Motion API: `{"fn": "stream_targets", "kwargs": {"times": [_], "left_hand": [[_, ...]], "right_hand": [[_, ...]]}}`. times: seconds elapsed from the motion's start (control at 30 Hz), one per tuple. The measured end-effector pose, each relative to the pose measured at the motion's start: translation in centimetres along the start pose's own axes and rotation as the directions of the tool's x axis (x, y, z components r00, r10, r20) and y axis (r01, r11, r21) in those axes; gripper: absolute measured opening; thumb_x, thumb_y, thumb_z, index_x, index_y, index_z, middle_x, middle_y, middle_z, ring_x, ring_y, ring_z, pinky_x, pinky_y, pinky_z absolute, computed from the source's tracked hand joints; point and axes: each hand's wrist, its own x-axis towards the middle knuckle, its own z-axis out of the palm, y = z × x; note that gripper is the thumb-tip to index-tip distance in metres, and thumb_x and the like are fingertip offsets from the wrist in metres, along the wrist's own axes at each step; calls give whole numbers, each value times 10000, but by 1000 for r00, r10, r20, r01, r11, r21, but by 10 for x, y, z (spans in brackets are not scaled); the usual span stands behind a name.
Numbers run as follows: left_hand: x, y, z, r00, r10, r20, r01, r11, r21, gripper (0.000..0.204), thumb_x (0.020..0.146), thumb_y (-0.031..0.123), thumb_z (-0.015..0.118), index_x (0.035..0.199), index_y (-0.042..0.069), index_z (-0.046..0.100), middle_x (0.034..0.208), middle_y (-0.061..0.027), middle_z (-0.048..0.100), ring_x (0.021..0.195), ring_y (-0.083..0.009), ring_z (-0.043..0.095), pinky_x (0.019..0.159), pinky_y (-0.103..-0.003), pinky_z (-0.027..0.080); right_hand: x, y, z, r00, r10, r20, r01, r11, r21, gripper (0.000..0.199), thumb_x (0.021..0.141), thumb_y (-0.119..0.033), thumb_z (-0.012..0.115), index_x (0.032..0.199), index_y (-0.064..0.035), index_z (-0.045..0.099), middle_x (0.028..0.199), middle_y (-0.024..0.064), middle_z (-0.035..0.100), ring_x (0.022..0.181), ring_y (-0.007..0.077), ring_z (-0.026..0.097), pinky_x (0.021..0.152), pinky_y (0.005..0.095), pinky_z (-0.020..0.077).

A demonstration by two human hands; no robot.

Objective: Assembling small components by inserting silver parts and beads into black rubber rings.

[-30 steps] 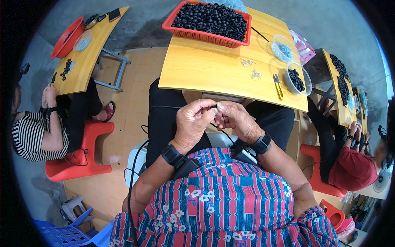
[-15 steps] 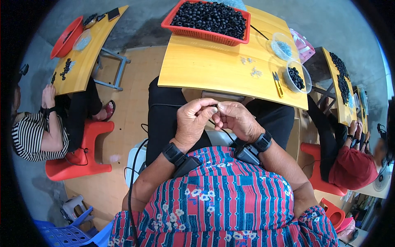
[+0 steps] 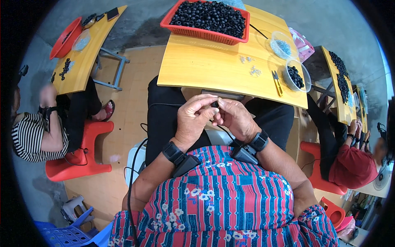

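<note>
In front of my lap, a small black part (image 3: 214, 104) is pinched between the fingertips of both hands. My left hand (image 3: 192, 119) is closed, its thumb and forefinger on the part's left side. My right hand (image 3: 238, 118) is closed too, its thumb and forefinger meeting the part from the right. The fingers cover most of it, so its full shape is hidden. Both hands are just short of the near edge of the yellow table (image 3: 197, 74). On that table lie two small heaps of tiny clear pieces (image 3: 255, 71) and yellow-handled snips (image 3: 277, 84).
A red basket (image 3: 201, 33) of black ring-like parts stands at the table's far side. At right are a clear bowl (image 3: 305, 76) with black parts and a tub (image 3: 281, 46) of clear pieces. A cable (image 3: 131, 193) hangs by my left arm. People sit at tables on both sides.
The black part shows more plainly between my fingertips, and my fingers have shifted slightly. At left, the co-worker's hand has moved up and is blurred.
</note>
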Motion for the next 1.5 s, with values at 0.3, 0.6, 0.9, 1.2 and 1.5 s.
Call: {"fn": "stream_targets", "kwargs": {"times": [0.3, 0.6, 0.9, 1.2, 1.5], "left_hand": [[-2, -6, -3, 997, -63, -46, 68, 992, 110, 193, 848, 56, 677, 1031, -7, 671, 979, -48, 603, 767, -58, 591, 600, -180, 504], [-4, -15, -4, 995, -82, -51, 88, 989, 117, 174, 860, 57, 659, 1022, -7, 673, 980, -46, 600, 734, -51, 575, 577, -175, 495], [-4, -19, -8, 998, -52, -22, 55, 987, 150, 174, 872, 72, 650, 1027, -5, 672, 1008, -44, 590, 746, -55, 565, 583, -179, 487], [-4, -21, -11, 1000, -29, 11, 26, 976, 216, 195, 886, 93, 634, 1055, 2, 672, 1016, -45, 591, 729, -53, 551, 583, -175, 482], [-4, -15, -5, 996, -87, -23, 89, 989, 116, 197, 874, 48, 637, 1063, -1, 667, 986, -53, 569, 843, -125, 614, 732, -226, 507]], "right_hand": [[-2, -1, -2, 990, 133, -53, -129, 989, 65, 321, 946, -399, 551, 872, -89, 597, 699, -17, 557, 623, 93, 522, 648, 267, 478], [-2, -1, -5, 984, 171, -40, -166, 981, 98, 330, 951, -404, 538, 864, -91, 594, 682, -23, 537, 611, 90, 505, 651, 266, 474], [-3, -7, -8, 990, 137, 27, -137, 991, 4, 310, 960, -365, 538, 907, -67, 604, 721, -16, 538, 637, 87, 515, 657, 259, 485], [-3, -10, -10, 990, 129, 65, -131, 991, 21, 292, 945, -336, 571, 905, -50, 614, 726, -6, 557, 649, 84, 526, 655, 253, 484], [-2, -6, -12, 993, 102, 62, -107, 991, 83, 254, 959, -285, 552, 950, -38, 609, 758, 8, 592, 650, 93, 532, 634, 239, 476]]}}
